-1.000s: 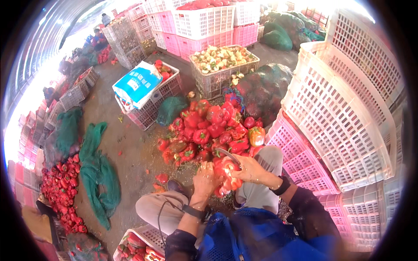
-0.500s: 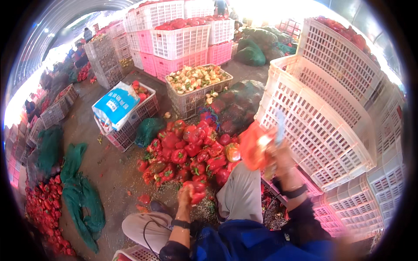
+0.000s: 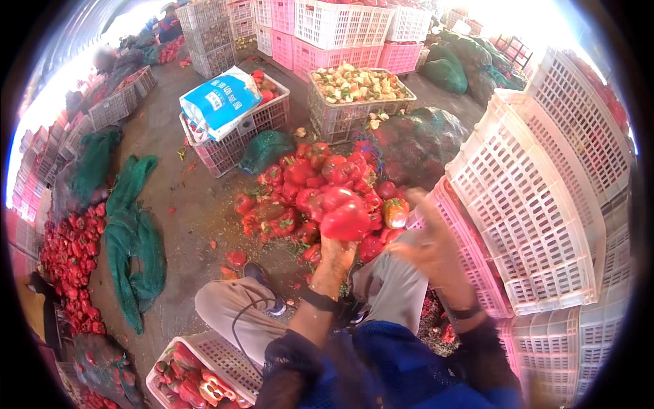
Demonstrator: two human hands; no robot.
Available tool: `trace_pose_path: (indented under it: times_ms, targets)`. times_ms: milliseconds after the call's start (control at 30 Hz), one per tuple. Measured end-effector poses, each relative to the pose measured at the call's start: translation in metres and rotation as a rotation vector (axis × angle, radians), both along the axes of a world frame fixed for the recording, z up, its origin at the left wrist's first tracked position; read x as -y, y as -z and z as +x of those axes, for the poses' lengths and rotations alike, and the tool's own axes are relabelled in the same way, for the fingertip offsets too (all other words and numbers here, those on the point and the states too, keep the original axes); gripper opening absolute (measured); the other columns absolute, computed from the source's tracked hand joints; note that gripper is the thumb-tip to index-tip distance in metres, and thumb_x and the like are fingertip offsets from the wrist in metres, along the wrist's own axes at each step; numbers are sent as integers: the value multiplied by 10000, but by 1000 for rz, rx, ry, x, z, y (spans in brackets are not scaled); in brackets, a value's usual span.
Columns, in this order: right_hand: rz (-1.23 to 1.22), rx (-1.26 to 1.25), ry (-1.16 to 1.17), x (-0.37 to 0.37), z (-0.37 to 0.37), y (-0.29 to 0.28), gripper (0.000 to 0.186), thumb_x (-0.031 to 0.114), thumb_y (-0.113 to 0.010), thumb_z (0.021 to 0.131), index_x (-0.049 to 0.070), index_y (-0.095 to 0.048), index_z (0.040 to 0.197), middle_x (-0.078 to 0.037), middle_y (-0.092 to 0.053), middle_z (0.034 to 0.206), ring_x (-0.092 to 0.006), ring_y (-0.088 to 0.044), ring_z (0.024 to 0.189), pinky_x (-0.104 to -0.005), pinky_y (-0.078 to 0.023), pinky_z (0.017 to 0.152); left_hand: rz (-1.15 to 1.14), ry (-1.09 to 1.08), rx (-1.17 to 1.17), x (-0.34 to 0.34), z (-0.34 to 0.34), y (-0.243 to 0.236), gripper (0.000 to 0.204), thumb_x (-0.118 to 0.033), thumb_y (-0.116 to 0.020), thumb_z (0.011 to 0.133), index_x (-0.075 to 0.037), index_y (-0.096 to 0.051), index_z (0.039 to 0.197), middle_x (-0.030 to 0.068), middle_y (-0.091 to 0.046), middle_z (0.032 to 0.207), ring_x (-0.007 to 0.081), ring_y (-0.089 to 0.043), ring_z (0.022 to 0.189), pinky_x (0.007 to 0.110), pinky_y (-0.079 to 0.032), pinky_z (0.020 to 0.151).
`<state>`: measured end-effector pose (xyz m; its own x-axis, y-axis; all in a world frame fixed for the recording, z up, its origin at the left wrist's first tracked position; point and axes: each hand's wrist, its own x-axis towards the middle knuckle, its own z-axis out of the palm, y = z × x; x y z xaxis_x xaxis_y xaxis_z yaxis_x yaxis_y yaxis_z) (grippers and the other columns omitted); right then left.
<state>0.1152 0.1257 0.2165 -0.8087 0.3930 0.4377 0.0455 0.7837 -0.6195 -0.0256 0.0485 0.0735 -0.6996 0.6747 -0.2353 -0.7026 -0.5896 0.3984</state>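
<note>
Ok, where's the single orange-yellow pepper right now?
In the head view, the orange-yellow pepper sits right of centre, at the right edge of the red pepper pile, just left of the blurred right hand.

Green netting (image 3: 138, 235) on the floor (image 3: 187, 211), blue and white bag (image 3: 219, 102) atop a crate (image 3: 228, 153), green sack (image 3: 446, 71) farther back

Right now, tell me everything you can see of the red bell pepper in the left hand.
The red bell pepper is lobed and bright red, its smooth, glossy skin catching highlights. The left hand holds it from its near side, with most of the fingers hidden. In this view it overlaps the pepper pile; whether it touches the pile can't be told. No stem shows, and I can't tell whether it is cut. The right hand, blurred, is apart from it.
</note>
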Motion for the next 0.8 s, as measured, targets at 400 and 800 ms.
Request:
trace_pose_path:
  times_ms: [400, 800]
  targets:
    - [-768, -42, 29, -8, -53, 101, 582, 79, -715, 675, -9, -461, 1191, -82, -604, 1003, -126, -579, 891, -264, -483, 781, -481, -136, -464, 18, 18, -2, 246, -176, -575, 841, -8, -555, 1019, 52, -609, 887, 124, -556, 809, 272, -448, 713]
    - [-196, -197, 120, 5, -51, 115, 668, 148, -770, 620, 1, -438, 1181, -162, -586, 1056, -278, -590, 978, -328, -461, 839, -146, 179, -120, 22, 18, 5, 435, -207, -559, 841, -111, -418, 1241, 46, -546, 1107, 180, -552, 985, 356, -477, 804]
